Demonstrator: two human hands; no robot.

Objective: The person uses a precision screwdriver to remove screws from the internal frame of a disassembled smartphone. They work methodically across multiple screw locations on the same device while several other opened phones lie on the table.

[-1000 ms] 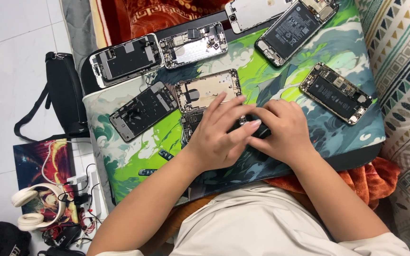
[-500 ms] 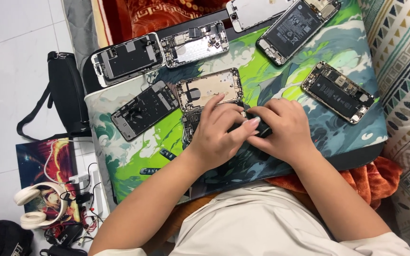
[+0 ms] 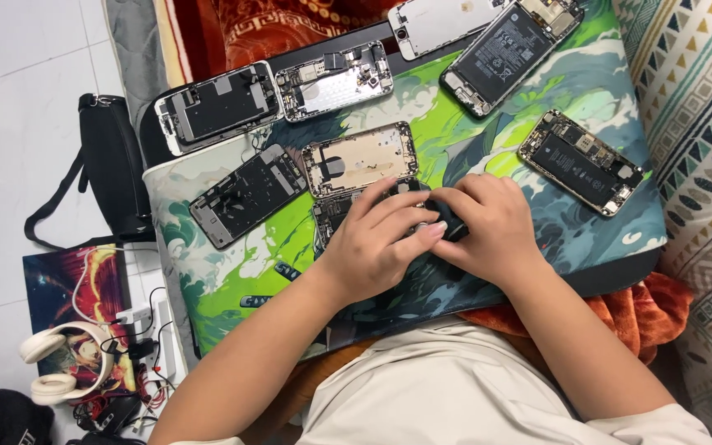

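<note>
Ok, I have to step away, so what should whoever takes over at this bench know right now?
Left hand and right hand are together over an opened phone at the middle of the green mat, closed round a small dark thing I cannot identify.
Six more opened phones lie around them; the nearest is the gold shell.
None shows a back cover on.
White headphones lie on the floor.

Screens and labels only. One phone display panel [image 3: 441, 22], rectangular, pale silver-white back facing up, lies at the top edge of the green and teal mat [image 3: 232, 272], just left of an opened phone [image 3: 511, 48] whose long black battery bears a small white label with fine print. Another opened phone [image 3: 580, 162], gold-framed, at the mat's right side, carries a black battery with a faint label. No packages or signs.
</note>
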